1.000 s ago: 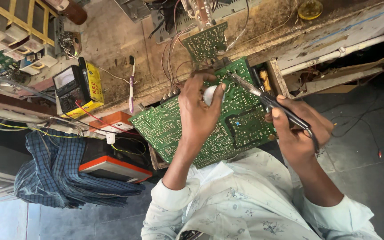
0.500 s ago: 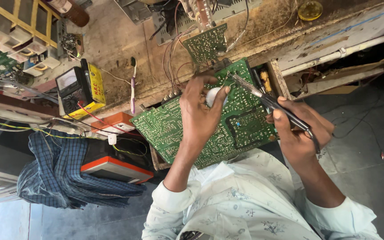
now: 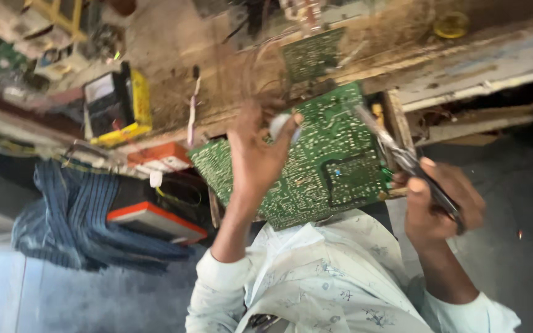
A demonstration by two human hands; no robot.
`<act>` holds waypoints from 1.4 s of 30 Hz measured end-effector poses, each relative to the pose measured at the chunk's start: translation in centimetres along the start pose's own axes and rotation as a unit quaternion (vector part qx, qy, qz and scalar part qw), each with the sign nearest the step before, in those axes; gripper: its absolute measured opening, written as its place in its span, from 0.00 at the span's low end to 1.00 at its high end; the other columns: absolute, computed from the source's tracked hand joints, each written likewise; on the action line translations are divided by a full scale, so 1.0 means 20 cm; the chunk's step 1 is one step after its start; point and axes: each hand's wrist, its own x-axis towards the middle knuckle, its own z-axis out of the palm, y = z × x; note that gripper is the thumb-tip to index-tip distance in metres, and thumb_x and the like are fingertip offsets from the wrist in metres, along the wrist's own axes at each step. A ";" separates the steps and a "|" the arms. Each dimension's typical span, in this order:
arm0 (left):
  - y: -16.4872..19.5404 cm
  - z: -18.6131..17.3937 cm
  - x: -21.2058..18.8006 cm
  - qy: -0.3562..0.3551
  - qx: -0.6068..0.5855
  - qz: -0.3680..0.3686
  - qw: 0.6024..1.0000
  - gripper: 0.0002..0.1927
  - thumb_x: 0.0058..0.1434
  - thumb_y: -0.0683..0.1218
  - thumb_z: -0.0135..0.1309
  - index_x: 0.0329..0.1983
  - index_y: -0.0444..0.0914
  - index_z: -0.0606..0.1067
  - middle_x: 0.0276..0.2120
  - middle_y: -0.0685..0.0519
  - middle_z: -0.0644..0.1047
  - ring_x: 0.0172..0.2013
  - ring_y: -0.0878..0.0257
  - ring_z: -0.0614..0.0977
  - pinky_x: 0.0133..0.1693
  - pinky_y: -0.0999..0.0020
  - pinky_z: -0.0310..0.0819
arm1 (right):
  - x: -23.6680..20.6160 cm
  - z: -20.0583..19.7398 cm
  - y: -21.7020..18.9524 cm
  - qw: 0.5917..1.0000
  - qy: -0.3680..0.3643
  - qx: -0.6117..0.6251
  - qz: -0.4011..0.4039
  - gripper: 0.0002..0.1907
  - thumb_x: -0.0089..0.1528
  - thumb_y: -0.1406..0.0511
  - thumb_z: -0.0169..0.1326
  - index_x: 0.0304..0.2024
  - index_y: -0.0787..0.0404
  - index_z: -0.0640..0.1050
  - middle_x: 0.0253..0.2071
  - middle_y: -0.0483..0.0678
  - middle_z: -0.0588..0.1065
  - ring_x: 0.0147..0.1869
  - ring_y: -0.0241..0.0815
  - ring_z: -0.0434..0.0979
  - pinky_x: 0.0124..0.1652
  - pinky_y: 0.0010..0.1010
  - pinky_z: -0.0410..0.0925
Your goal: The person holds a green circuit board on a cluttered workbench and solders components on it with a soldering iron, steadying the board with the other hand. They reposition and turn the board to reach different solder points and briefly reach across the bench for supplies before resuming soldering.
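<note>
A large green circuit board leans from the wooden bench edge down toward my lap, solder side up. My left hand rests on the board's upper middle, fingers pinched round a small white round object. My right hand is at the board's right edge, shut on a dark soldering-iron-like tool. The tool's tip points up-left over the board. The picture is blurred, so I cannot tell whether the tip touches the board.
A smaller green board with wires lies on the dusty wooden bench above. A yellow multimeter sits at the left. Below it are an orange and white box and a blue striped cloth. A yellow round tin is top right.
The view has shifted slightly and blurred. My right hand with the tool has dropped a little lower and to the right. My left hand stays on the board.
</note>
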 end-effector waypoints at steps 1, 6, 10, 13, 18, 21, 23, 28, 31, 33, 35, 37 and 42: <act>-0.03 -0.07 0.01 0.019 -0.015 0.014 1.000 0.16 0.63 0.40 0.64 0.51 0.32 0.74 0.45 0.50 0.79 0.44 0.65 0.81 0.44 0.71 0.79 | -0.01 -0.01 0.02 0.999 -0.001 -0.020 -0.024 0.14 0.75 0.65 0.57 0.57 0.72 0.77 0.43 0.60 0.78 0.39 0.47 0.83 0.38 0.29 0.77; -0.31 -0.44 0.24 0.117 0.127 0.067 0.983 0.17 0.63 0.42 0.67 0.49 0.31 0.74 0.41 0.48 0.80 0.41 0.63 0.82 0.43 0.67 0.78 | -0.14 0.00 0.17 0.995 -0.010 -0.060 -0.083 0.17 0.79 0.63 0.56 0.65 0.67 0.73 0.47 0.63 0.73 0.43 0.50 0.81 0.42 0.34 0.78; -0.62 -0.62 0.44 0.012 0.211 0.075 0.975 0.11 0.59 0.43 0.66 0.40 0.34 0.77 0.35 0.48 0.83 0.36 0.57 0.85 0.40 0.63 0.78 | -0.22 0.00 0.27 0.992 -0.037 -0.063 -0.102 0.16 0.78 0.63 0.55 0.65 0.64 0.74 0.40 0.55 0.78 0.42 0.46 0.84 0.42 0.35 0.77; -0.81 -0.64 0.53 -0.037 0.243 0.121 0.962 0.12 0.56 0.41 0.66 0.40 0.34 0.76 0.34 0.46 0.81 0.36 0.54 0.84 0.40 0.61 0.78 | -0.25 0.00 0.30 0.970 -0.042 -0.188 -0.148 0.18 0.66 0.64 0.59 0.57 0.65 0.77 0.33 0.54 0.77 0.33 0.48 0.78 0.35 0.36 0.69; -0.87 -0.60 0.55 -0.065 0.302 0.151 0.939 0.15 0.57 0.44 0.69 0.41 0.34 0.76 0.38 0.44 0.78 0.40 0.48 0.82 0.44 0.55 0.75 | -0.27 0.05 0.28 0.966 -0.098 -0.197 -0.135 0.16 0.69 0.71 0.57 0.59 0.59 0.74 0.46 0.58 0.76 0.44 0.51 0.79 0.42 0.35 0.72; -0.74 -0.59 0.49 -0.056 0.316 0.175 0.931 0.16 0.58 0.44 0.69 0.44 0.34 0.76 0.44 0.42 0.77 0.46 0.44 0.79 0.47 0.53 0.72 | -0.24 0.10 0.28 0.966 -0.117 -0.172 -0.152 0.18 0.67 0.71 0.57 0.59 0.60 0.73 0.47 0.59 0.74 0.45 0.51 0.77 0.43 0.37 0.72; -0.60 -0.60 0.45 -0.062 0.288 0.155 0.943 0.16 0.60 0.44 0.68 0.45 0.33 0.76 0.46 0.42 0.77 0.48 0.44 0.79 0.49 0.54 0.72 | -0.23 0.13 0.27 0.968 -0.126 -0.150 -0.155 0.19 0.67 0.73 0.56 0.60 0.61 0.73 0.48 0.58 0.74 0.46 0.51 0.76 0.43 0.36 0.72; -0.28 -0.50 0.33 -0.114 0.217 0.098 0.965 0.13 0.67 0.47 0.63 0.45 0.33 0.77 0.44 0.44 0.79 0.43 0.50 0.82 0.45 0.59 0.74 | -0.22 0.17 0.24 0.968 -0.132 -0.135 -0.166 0.19 0.67 0.74 0.55 0.60 0.62 0.73 0.48 0.57 0.74 0.47 0.52 0.76 0.45 0.39 0.72; -0.14 -0.39 0.25 -0.116 0.211 0.172 0.955 0.09 0.68 0.44 0.61 0.44 0.33 0.78 0.43 0.44 0.81 0.46 0.49 0.82 0.50 0.56 0.73 | -0.21 0.18 0.22 0.973 -0.128 -0.130 -0.143 0.18 0.67 0.74 0.56 0.59 0.62 0.74 0.47 0.57 0.75 0.47 0.51 0.77 0.44 0.37 0.72; -0.08 -0.32 0.22 -0.129 0.179 0.145 0.965 0.08 0.68 0.43 0.59 0.43 0.32 0.78 0.41 0.44 0.80 0.45 0.49 0.82 0.48 0.57 0.74 | -0.19 0.18 0.22 0.973 -0.128 -0.125 -0.148 0.18 0.66 0.74 0.56 0.59 0.63 0.74 0.46 0.57 0.75 0.46 0.51 0.77 0.44 0.37 0.72; -0.04 -0.25 0.18 -0.139 0.151 0.132 0.970 0.07 0.68 0.42 0.57 0.43 0.32 0.78 0.41 0.44 0.80 0.45 0.49 0.82 0.48 0.57 0.74 | -0.18 0.18 0.21 0.972 -0.133 -0.123 -0.150 0.18 0.66 0.74 0.57 0.58 0.64 0.74 0.46 0.57 0.75 0.46 0.51 0.77 0.44 0.36 0.72; -0.02 -0.20 0.16 -0.147 0.130 0.131 0.972 0.07 0.70 0.42 0.54 0.45 0.33 0.78 0.43 0.45 0.80 0.46 0.50 0.83 0.50 0.58 0.75 | -0.18 0.17 0.20 0.970 -0.143 -0.124 -0.150 0.18 0.65 0.75 0.57 0.58 0.64 0.74 0.45 0.57 0.75 0.45 0.51 0.77 0.43 0.36 0.72; -0.03 -0.12 0.14 -0.144 0.134 0.134 0.971 0.09 0.69 0.41 0.54 0.48 0.32 0.78 0.45 0.43 0.78 0.48 0.45 0.79 0.50 0.55 0.73 | -0.19 0.17 0.21 0.970 -0.146 -0.132 -0.143 0.19 0.64 0.76 0.58 0.57 0.64 0.74 0.45 0.57 0.74 0.46 0.52 0.76 0.44 0.37 0.72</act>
